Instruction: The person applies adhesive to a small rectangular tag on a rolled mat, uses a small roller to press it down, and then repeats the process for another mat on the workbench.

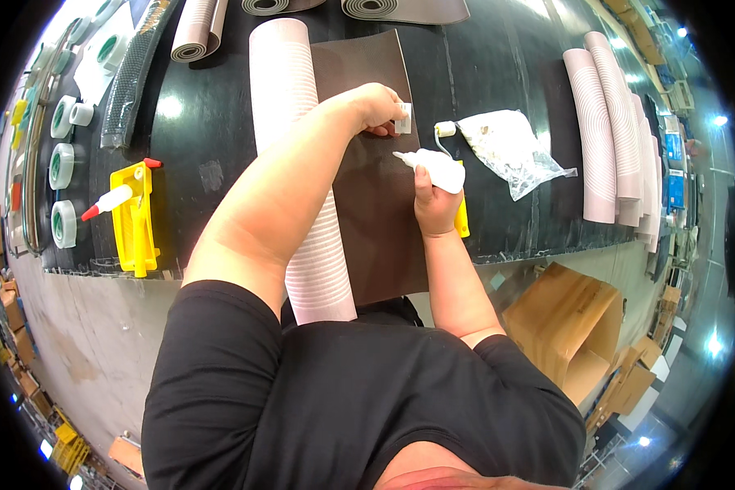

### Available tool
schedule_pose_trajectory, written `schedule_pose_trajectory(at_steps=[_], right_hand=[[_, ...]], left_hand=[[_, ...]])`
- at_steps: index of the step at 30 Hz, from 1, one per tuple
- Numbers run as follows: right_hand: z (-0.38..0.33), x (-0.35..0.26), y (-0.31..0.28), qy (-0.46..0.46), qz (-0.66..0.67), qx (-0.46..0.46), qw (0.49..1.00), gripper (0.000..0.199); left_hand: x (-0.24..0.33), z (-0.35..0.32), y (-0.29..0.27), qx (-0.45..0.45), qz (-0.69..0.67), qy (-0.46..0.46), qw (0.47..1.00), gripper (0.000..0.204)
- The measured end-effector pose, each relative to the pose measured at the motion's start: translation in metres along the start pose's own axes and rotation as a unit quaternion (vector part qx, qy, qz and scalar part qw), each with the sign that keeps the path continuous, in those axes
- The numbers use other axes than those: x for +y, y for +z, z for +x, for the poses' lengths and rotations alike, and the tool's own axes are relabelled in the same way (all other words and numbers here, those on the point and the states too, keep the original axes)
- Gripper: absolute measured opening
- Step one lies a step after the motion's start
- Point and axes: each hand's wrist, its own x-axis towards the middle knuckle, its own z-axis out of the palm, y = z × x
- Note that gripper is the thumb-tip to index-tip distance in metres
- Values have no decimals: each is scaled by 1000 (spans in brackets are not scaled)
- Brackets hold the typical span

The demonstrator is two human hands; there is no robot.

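A mat lies partly unrolled in front of me, its pale pink ribbed roll on the left and its flat dark brown sheet on the right. My left hand pinches a small white label at the sheet's right edge. My right hand is closed around a white squeeze bottle, tilted with its nozzle pointing left, just below the label. Behind the bottle lies a small paint roller with a yellow handle, partly hidden by my right hand.
A clear plastic bag of white pieces lies right. Left stand a yellow paint tray holding a red-tipped bottle, and several tape rolls. Rolled mats lie far right, others at the back. A cardboard box sits below the table edge.
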Motion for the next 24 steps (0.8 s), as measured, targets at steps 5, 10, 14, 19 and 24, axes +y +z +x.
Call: schedule_pose_trajectory(at_steps=[5, 10, 14, 19, 24], right_hand=[[-1, 4, 2, -8, 4, 2, 1000, 20], [1, 0, 2, -9, -17, 6, 1000, 22], [-1, 4, 1, -19, -25, 6, 999, 21], [-2, 5, 1, 0, -19, 3, 1000, 21], [-3, 9, 1, 1, -18, 0, 1000, 20]], left_hand=[[4, -7, 3, 2, -17, 1, 1000, 12], [6, -9, 4, 11, -4, -6, 1000, 12], [9, -13, 6, 20, -12, -3, 1000, 12], [8, -12, 4, 13, -6, -5, 1000, 12], [8, -11, 4, 12, -9, -4, 1000, 12]])
